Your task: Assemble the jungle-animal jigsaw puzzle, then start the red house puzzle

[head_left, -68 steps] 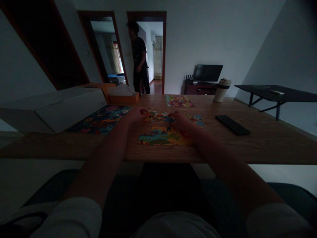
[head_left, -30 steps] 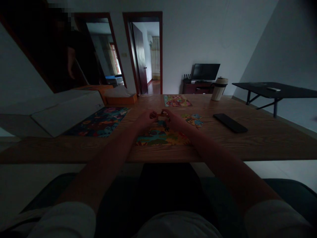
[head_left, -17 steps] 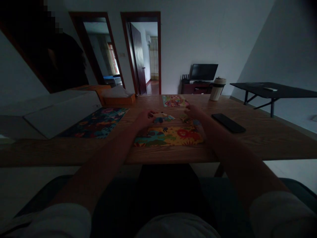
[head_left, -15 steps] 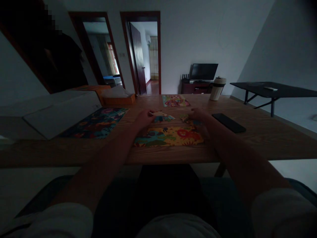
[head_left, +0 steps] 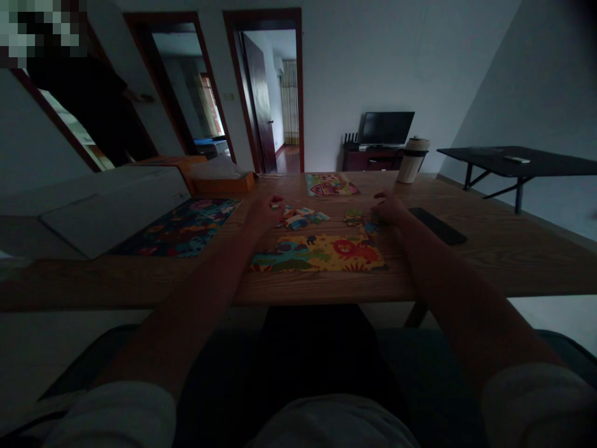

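Partly joined flat jigsaw [head_left: 321, 254], yellow-orange w/ red lion & blue/green shapes, lies nr front edge of brown wood-grain table [head_left: 499, 264], btwn the forearms; its outline steps down at L end. Just beyond: heap of loose multicolour jigsaw pcs [head_left: 301, 219], some overlapping, & to its R a smaller cluster of yellow-green & blue pcs [head_left: 353, 218].

L hand [head_left: 265, 213] is at the heap's L side, fingers curled; tiny pale bit shows by fingertips, can't tell if gripped. R hand [head_left: 392, 210] is by the cluster's R side, fingers bent; can't tell if it's holding anything, too dim.

Flat black rect. phone-like slab [head_left: 441, 227] is just R of R hand. Farther back: pink/red/green printed sheet [head_left: 331, 185], flat, & tall cream cup w/ dark band [head_left: 410, 165], upright. L side: dark-blue multicolour printed sheet [head_left: 181, 231] alongside long white box [head_left: 116, 211]; orange tissue box [head_left: 226, 185] w/ white tissue behind.

Bkgd: person in black [head_left: 88, 102] far L, black TV [head_left: 387, 128] on dark-red cabinet [head_left: 368, 162], black folding table [head_left: 536, 163] far R.
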Demonstrator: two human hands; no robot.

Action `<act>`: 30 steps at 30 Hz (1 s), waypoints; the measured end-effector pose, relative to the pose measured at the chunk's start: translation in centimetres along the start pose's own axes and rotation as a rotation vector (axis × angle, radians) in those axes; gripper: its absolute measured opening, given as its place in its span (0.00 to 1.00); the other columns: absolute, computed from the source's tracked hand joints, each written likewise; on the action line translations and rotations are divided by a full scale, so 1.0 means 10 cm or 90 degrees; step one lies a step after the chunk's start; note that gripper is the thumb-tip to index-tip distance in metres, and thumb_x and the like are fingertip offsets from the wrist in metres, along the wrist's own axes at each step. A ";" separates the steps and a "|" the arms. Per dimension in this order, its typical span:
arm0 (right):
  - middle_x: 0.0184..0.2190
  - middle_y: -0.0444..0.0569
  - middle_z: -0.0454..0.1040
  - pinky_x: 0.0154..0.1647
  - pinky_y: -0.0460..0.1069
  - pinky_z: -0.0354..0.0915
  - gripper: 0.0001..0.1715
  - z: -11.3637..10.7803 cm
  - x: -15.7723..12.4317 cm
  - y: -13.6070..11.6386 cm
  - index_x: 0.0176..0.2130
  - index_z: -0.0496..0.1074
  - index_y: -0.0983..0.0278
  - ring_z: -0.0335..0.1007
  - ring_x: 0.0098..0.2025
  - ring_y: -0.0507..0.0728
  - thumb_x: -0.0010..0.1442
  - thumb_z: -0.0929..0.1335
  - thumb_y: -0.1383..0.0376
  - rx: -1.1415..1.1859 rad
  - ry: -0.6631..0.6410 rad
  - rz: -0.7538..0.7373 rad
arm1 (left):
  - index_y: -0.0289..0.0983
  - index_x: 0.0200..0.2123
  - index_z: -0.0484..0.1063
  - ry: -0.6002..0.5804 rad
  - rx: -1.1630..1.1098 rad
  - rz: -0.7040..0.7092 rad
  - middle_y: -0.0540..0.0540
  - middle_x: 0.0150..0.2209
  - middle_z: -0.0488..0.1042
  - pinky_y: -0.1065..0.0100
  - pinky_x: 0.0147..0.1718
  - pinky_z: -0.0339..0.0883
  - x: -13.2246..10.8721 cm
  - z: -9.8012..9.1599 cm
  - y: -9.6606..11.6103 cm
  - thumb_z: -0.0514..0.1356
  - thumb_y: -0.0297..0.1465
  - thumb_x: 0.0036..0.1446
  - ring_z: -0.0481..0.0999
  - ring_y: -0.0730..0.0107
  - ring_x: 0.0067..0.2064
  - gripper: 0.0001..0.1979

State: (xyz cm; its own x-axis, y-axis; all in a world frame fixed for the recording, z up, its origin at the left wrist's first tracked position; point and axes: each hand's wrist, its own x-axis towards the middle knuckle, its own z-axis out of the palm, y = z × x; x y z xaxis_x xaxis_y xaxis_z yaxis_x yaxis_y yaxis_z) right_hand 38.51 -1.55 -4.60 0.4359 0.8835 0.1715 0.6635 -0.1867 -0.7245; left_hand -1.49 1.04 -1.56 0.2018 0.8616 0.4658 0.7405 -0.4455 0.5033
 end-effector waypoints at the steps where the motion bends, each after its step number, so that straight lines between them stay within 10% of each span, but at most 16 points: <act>1: 0.39 0.57 0.80 0.40 0.53 0.72 0.28 -0.02 -0.02 -0.02 0.56 0.76 0.68 0.77 0.38 0.61 0.55 0.73 0.72 0.043 0.004 -0.009 | 0.38 0.51 0.80 -0.003 -0.012 0.007 0.39 0.50 0.82 0.59 0.53 0.71 -0.01 -0.01 0.00 0.64 0.33 0.65 0.80 0.55 0.50 0.13; 6: 0.42 0.53 0.80 0.39 0.50 0.73 0.28 -0.02 -0.17 -0.39 0.59 0.73 0.65 0.78 0.39 0.57 0.60 0.73 0.68 0.245 0.022 -0.086 | 0.37 0.48 0.80 -0.074 -0.104 0.064 0.40 0.48 0.82 0.59 0.49 0.73 -0.05 0.01 0.04 0.65 0.35 0.63 0.80 0.57 0.48 0.12; 14: 0.33 0.45 0.77 0.40 0.51 0.73 0.22 0.57 -0.76 -1.09 0.51 0.76 0.62 0.75 0.36 0.55 0.56 0.76 0.64 0.334 -0.269 -0.322 | 0.36 0.58 0.77 -0.272 -0.326 0.102 0.39 0.46 0.84 0.62 0.43 0.76 -0.13 0.10 0.14 0.70 0.37 0.58 0.83 0.59 0.45 0.25; 22: 0.36 0.50 0.80 0.35 0.50 0.71 0.19 0.72 -0.86 -1.01 0.49 0.78 0.63 0.75 0.36 0.56 0.62 0.75 0.55 0.196 -0.270 -0.342 | 0.42 0.44 0.83 -0.354 -0.200 0.087 0.46 0.43 0.85 0.64 0.45 0.73 -0.09 -0.13 0.13 0.68 0.38 0.58 0.83 0.59 0.45 0.12; 30: 0.32 0.48 0.80 0.33 0.49 0.65 0.24 0.52 -0.96 -0.94 0.50 0.83 0.60 0.73 0.32 0.56 0.61 0.76 0.48 -0.123 -0.442 -0.407 | 0.41 0.49 0.80 -0.357 -0.143 0.031 0.48 0.34 0.81 0.67 0.34 0.69 0.02 -0.36 -0.22 0.68 0.37 0.51 0.80 0.63 0.34 0.21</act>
State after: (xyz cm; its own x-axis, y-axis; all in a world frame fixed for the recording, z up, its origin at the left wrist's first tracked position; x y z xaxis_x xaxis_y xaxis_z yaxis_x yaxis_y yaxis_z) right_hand 24.98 -6.05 -2.89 -0.4592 0.8882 0.0175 0.7662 0.4059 -0.4981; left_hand -5.37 1.30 0.03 0.5841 0.8088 0.0684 0.5804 -0.4751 0.6613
